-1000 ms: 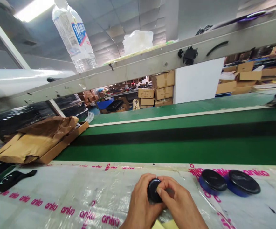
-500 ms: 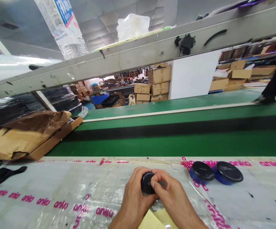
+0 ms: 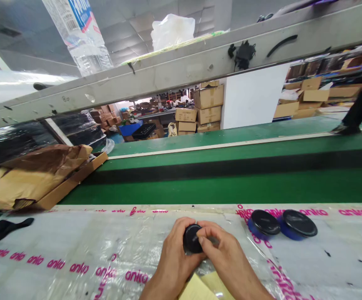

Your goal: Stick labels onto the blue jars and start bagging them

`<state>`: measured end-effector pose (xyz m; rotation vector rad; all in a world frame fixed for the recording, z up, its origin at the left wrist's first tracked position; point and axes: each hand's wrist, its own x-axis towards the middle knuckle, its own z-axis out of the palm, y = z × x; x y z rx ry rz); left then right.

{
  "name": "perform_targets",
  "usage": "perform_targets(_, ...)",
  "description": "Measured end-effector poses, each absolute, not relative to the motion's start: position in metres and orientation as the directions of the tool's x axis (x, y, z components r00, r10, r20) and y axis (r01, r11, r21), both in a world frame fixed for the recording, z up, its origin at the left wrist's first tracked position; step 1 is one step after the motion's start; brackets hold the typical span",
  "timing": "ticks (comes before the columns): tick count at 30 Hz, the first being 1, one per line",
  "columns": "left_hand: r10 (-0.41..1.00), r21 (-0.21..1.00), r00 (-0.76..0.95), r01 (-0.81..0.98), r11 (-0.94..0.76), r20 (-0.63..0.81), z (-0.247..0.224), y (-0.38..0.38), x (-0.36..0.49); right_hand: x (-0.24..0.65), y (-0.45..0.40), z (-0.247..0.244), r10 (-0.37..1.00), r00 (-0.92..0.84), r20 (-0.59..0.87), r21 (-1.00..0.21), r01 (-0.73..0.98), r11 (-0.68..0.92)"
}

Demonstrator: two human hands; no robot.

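Observation:
My left hand (image 3: pixel 177 250) is wrapped around a small round black disc-shaped piece (image 3: pixel 191 238), its dark face turned up toward me. From the other side, my right hand (image 3: pixel 221 254) reaches over it. The right thumb and forefinger are pinched together at the disc's right part; whatever they grip there is too small or hidden to name. Yellow paper (image 3: pixel 196 289) lies under my wrists. Right of my hands stand two round tins with black tops and blue sides, the smaller tin (image 3: pixel 265 225) touching or very near the larger tin (image 3: pixel 298 225).
Clear plastic sheeting with pink lettering covers the work surface (image 3: pixel 74 241). A black strap-like item (image 3: pixel 6 231) lies at the left. Behind runs a green belt (image 3: pixel 181 187), with a cardboard tray (image 3: pixel 71 183) of brown paper on its left. A metal beam (image 3: pixel 168 71) crosses above.
Both hands stay around the disc, with the right fingers shifting only slightly at its face. The whole view has moved a little; the tins and tray keep their places.

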<state>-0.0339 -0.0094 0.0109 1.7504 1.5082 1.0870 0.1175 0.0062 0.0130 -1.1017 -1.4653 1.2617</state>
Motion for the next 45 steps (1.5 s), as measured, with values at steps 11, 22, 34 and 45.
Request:
perform_targets(11,0.977,0.844,0.058,0.495,-0.208,0.207,0.0145,-0.0104,-0.0332,0.1163,0.0034,0.0118,0.983,-0.16,0.085,-0.991,0.086,0.1)
perform_targets(22,0.98,0.842,0.055,0.504,-0.194,0.193,0.013,-0.01,-0.0352,0.1166,0.0014,0.0125,0.984,-0.16,0.079,-0.994,0.066,0.091)
perform_targets(34,0.979,0.843,0.04,0.501,-0.195,0.202,0.0136,-0.009,-0.0354,0.1169,-0.0006,0.0127,0.985,-0.155,0.08,-0.995,0.054,0.089)
perform_targets(45,0.989,0.842,0.015,0.524,-0.132,0.146,0.009,-0.0095,-0.0364,0.1162,-0.0002,0.0142,0.983,-0.169,0.065,-0.995,0.058,0.076)
